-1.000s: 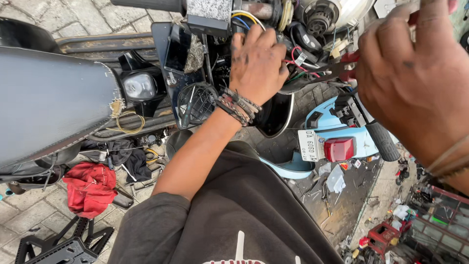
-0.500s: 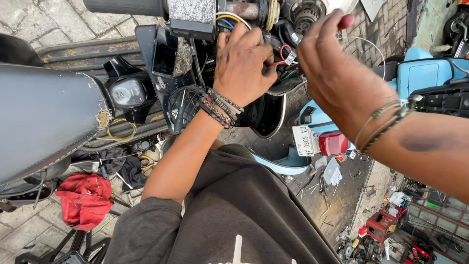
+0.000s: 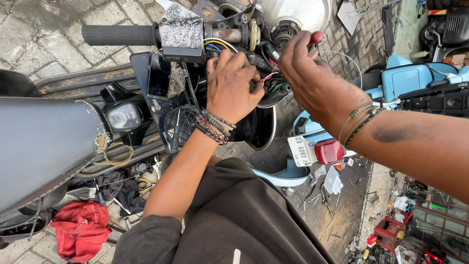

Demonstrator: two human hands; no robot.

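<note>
Grip first: the left hand (image 3: 233,88) is curled into the tangle of wires (image 3: 266,80) under the handlebar (image 3: 146,35), its fingertips pinched on a thin red-and-white lead; the right hand (image 3: 312,78) is clenched round a red-handled tool (image 3: 316,37), only the rounded red end showing above the knuckles, the working tip hidden behind the fingers; what kind of tool it is cannot be told for sure.

Both hands meet at the same spot, the open headset of a motorbike whose cover is off; the wires lie just beyond the left fingertips and just left of the right fist, so the two hands nearly touch; the left is the nearer to the bundle, being already in it. The tool's long axis runs steeply, handle up and away from the person, tip pointing down toward the wires between the hands.

The handlebar runs across the top of the view, its black rubber sleeve at the left end, a scuffed grey switch housing (image 3: 181,32) beside it; yellow, blue and green leads loop out by the housing. Below lie a dark seat (image 3: 44,146) at the left, a red cloth (image 3: 80,230) on the paved ground, and a pale blue scooter (image 3: 410,80) to the right with a red tail lamp (image 3: 328,150).
</note>
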